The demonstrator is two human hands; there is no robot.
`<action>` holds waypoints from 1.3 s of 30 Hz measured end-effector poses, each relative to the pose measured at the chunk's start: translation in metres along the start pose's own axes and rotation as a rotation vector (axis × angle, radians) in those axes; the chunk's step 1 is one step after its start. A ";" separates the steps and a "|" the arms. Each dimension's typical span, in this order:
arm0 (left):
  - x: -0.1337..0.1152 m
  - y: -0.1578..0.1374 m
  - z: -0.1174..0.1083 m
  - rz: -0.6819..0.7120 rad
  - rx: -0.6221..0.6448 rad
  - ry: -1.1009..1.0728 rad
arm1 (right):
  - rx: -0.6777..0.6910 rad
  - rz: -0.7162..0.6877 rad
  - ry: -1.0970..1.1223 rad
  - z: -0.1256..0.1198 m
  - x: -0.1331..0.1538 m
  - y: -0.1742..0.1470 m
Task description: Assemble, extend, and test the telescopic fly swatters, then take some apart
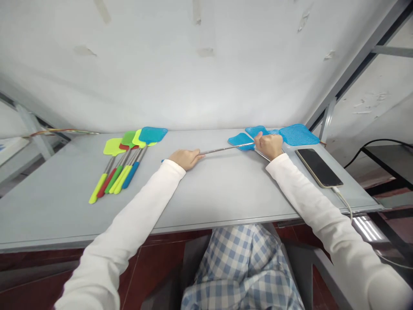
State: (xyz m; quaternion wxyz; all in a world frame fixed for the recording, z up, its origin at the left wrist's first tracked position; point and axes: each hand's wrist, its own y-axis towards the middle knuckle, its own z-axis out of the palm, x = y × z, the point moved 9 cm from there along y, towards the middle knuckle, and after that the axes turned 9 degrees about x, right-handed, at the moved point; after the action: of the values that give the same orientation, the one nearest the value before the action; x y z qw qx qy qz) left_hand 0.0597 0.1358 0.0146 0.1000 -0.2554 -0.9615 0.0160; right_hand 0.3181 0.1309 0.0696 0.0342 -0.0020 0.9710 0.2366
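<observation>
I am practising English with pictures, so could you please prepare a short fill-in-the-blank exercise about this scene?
1. The metal rod runs from the left hand to the ____ hand.
2. The swatter heads near the phone are all ____.
3. The handles on the left are yellow, red, blue and ____.
4. The checked cloth over the lap is blue and ____.

Missing words: right; blue; green; white.

Fly swatter [226,149], slim silver shaft [214,151], blue handle end [163,161], held sideways between two hands [184,159] [268,145]
</observation>
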 end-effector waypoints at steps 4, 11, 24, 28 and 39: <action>-0.023 -0.002 -0.018 0.003 -0.018 -0.011 | 0.046 -0.055 0.021 -0.012 0.030 -0.006; -0.035 -0.008 -0.016 -0.006 0.005 0.012 | 0.142 -0.048 0.029 -0.006 0.056 -0.022; -0.035 -0.004 -0.017 -0.018 -0.071 -0.037 | 0.184 -0.487 0.047 0.001 0.120 -0.043; -0.017 -0.007 -0.019 -0.069 -0.143 -0.070 | 0.107 -0.541 0.022 -0.005 0.121 -0.047; 0.018 -0.010 -0.026 -0.148 -0.300 -0.142 | 0.069 -0.452 0.041 -0.009 0.064 -0.022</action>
State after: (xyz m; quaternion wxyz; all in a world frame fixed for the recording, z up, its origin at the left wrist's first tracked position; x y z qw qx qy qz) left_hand 0.0450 0.1357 0.0436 -0.0064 -0.1940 -0.9740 -0.1172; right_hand 0.2539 0.1077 0.0632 0.0665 -0.2230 0.9539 0.1893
